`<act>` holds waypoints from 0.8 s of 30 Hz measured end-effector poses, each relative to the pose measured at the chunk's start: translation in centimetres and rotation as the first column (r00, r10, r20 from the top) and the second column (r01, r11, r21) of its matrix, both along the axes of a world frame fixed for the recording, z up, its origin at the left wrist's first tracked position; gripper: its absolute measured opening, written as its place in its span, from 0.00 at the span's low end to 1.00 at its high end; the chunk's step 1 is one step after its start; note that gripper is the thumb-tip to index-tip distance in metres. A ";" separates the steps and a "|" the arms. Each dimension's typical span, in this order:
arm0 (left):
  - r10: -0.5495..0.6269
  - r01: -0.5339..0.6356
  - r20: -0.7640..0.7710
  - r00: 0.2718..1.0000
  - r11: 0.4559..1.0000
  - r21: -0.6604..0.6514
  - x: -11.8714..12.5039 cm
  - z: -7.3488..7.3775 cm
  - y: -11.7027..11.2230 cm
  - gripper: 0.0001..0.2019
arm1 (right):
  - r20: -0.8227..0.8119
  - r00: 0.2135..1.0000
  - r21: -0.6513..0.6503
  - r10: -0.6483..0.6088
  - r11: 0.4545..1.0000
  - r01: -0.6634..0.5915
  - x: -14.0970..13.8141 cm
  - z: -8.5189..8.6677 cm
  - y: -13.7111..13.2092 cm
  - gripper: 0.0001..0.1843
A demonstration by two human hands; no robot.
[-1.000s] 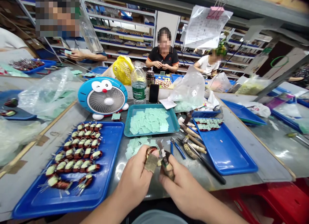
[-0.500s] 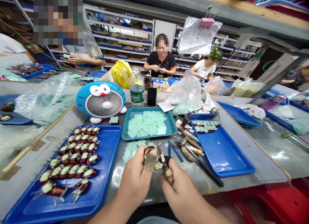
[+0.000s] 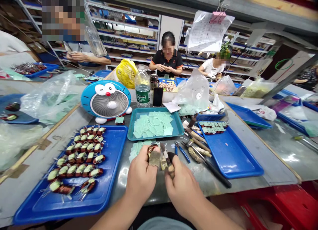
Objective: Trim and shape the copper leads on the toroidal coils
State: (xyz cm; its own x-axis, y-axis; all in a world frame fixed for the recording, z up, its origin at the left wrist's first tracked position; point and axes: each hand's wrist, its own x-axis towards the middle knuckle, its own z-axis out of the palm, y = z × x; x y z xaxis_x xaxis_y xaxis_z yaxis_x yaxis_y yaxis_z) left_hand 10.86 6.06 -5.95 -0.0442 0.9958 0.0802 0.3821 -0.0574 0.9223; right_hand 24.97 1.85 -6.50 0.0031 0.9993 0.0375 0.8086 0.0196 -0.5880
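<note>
My left hand is closed around a copper-wound ring coil, with a worn olive-brown cover on its thumb. Close beside it, my right hand grips a knife-like tool with a flat, dark metal blade. The blade points up and away, next to the coil; whether they touch is hard to tell. A pale yellowish part shows between the hands, partly hidden by the fingers. To the left, rows of similar coils with pale pads and wire leads lie in a blue tray.
Light green squares fill a teal tray, with more loose on the metal bench. Blue-handled pliers and a black-handled hammer lie right of my hands. Another blue tray holds finished-looking coils. A cartoon fan and bottle stand behind.
The view has shifted slightly, so the bench appears a little right and higher. Both hands keep their holds, and the blade has tilted slightly beside the coil.
</note>
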 end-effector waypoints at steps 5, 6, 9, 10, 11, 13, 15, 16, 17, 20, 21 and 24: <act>-0.020 0.019 -0.014 1.000 1.000 -0.011 0.0 -0.2 0.0 0.21 | 0.144 0.989 0.175 -0.034 0.985 0.008 0.1 -2.2 1.1 0.13; -0.028 0.027 -0.005 1.000 1.000 -0.011 -0.1 -0.1 0.0 0.20 | 0.152 0.988 0.191 -0.027 0.982 -0.002 0.2 -2.3 1.2 0.12; -0.095 0.106 0.145 0.985 0.992 -0.074 -0.5 0.1 0.1 0.22 | 0.173 0.985 0.233 0.024 0.970 -0.065 0.8 -2.0 1.4 0.09; -0.129 0.162 0.241 0.962 0.979 -0.123 -0.6 0.1 0.1 0.24 | 0.179 0.983 0.244 0.043 0.966 -0.087 1.1 -1.8 1.4 0.08; -0.158 0.229 0.346 0.925 0.957 -0.178 -0.8 0.1 0.2 0.26 | 0.186 0.981 0.252 0.061 0.962 -0.107 1.5 -1.6 1.3 0.09; -0.177 0.369 0.548 0.818 0.891 -0.263 -1.1 -0.1 0.4 0.28 | 0.182 0.979 0.267 0.094 0.953 -0.141 2.5 -1.3 0.9 0.14; -0.150 0.456 0.696 0.703 0.846 -0.278 -1.6 -0.2 0.6 0.28 | 0.150 0.981 0.285 0.121 0.945 -0.160 3.6 -1.4 0.0 0.22; -0.140 0.484 0.749 0.647 0.835 -0.262 -1.8 -0.3 0.6 0.28 | 0.128 0.985 0.291 0.115 0.945 -0.148 4.2 -1.5 -0.5 0.24; -0.135 0.503 0.789 0.599 0.830 -0.240 -2.1 -0.4 0.6 0.28 | 0.106 0.989 0.295 0.098 0.947 -0.126 4.6 -1.7 -1.1 0.25; -0.141 0.510 0.823 0.551 0.837 -0.198 -2.5 -0.8 0.3 0.31 | 0.079 0.996 0.278 0.048 0.958 -0.068 5.3 -2.4 -2.7 0.23; -0.157 0.508 0.815 0.557 0.841 -0.185 -2.6 -1.0 0.2 0.30 | 0.077 0.996 0.265 0.054 0.961 -0.072 5.3 -2.6 -3.1 0.23; -0.257 0.541 0.773 0.581 0.831 -0.131 -2.5 -1.7 -0.2 0.28 | 0.078 0.995 0.247 0.068 0.965 -0.085 4.8 -2.6 -3.4 0.25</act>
